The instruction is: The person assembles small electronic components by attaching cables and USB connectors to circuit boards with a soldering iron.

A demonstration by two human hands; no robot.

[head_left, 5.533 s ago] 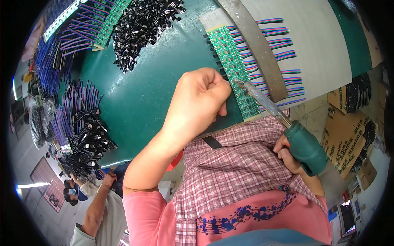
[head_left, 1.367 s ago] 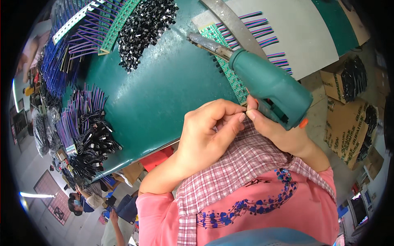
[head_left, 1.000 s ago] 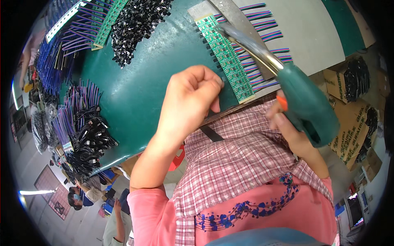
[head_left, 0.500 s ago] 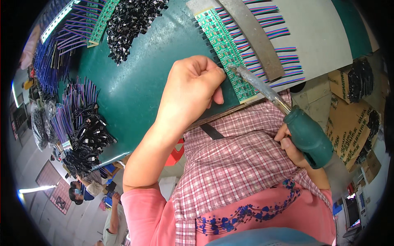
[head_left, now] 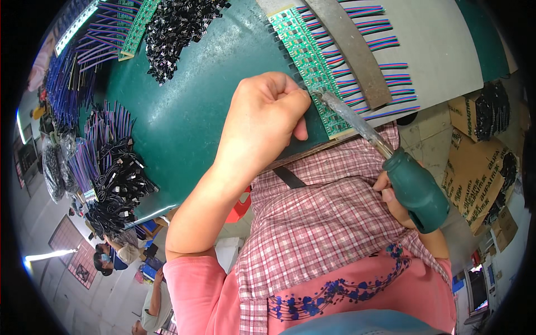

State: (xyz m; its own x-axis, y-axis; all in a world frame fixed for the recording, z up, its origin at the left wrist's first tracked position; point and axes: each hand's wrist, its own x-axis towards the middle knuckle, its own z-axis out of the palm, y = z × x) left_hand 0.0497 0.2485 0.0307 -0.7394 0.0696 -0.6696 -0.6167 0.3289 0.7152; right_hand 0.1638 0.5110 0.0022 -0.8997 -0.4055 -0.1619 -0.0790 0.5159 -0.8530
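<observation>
Left hand is curled into a closed fist on the green work surface, fingertips tucked under at the near edge of the green circuit board strip; whether anything is pinched inside cannot be told. Right hand has its fingers wrapped tight around the teal handle of a soldering iron, whose metal tip meets the strip just right of the left knuckles. Coloured ribbon wires fan out beyond the tip, under a grey metal bar.

Green worktable, cardboard boxes, perhaps tiled floor
</observation>
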